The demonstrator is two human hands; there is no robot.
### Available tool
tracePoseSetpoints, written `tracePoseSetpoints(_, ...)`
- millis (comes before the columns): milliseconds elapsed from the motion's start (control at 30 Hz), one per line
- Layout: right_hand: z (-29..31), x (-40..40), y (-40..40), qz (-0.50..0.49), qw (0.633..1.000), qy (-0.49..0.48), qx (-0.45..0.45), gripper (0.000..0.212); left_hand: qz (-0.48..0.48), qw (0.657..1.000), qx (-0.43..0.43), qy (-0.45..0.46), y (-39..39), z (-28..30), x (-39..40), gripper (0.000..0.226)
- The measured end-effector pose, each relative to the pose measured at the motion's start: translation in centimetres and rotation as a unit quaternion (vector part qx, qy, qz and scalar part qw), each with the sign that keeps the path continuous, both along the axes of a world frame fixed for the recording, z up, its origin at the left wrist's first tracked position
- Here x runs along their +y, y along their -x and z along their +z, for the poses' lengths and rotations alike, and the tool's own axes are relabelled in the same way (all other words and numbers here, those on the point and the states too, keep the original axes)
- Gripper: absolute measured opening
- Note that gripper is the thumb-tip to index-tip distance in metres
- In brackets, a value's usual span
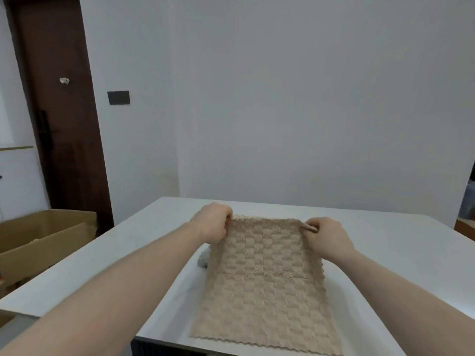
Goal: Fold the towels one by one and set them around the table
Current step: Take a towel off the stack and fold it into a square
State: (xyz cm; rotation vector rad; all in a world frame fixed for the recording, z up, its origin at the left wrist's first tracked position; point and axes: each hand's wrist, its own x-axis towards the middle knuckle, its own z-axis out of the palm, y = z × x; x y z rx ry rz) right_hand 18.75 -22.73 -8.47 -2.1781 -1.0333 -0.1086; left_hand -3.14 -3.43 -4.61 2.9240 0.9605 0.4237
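Observation:
A beige checkered towel lies spread out on the white table, its near edge reaching the table's front edge. My left hand pinches the towel's far left corner. My right hand pinches the far right corner. Both far corners are lifted a little off the table. A small bit of grey cloth peeks out from under the towel's left edge; most of it is hidden.
Open cardboard boxes stand on the floor to the left of the table. A dark wooden door is at the back left. A plain white wall runs behind the table.

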Motion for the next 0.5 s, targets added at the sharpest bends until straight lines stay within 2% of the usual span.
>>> tracePoseSetpoints(67,-0.3,0.2,-0.7,0.004,1.0,-0.015,0.01,0.027,-0.002,0.999,-0.045,0.009,-0.4,-0.8,0.5,0.026)
tracePoseSetpoints(333,-2.5,-3.6,0.6,0.068,0.994,-0.074,0.042,0.025,-0.029,0.983,-0.183,0.014,3.5,-3.5,-0.7,0.008)
tracePoseSetpoints(500,-5.1,-7.4,2.3,0.13,0.99,-0.049,-0.014,0.02,-0.081,0.982,-0.171,0.03,7.7,-6.8,-2.7,0.007)
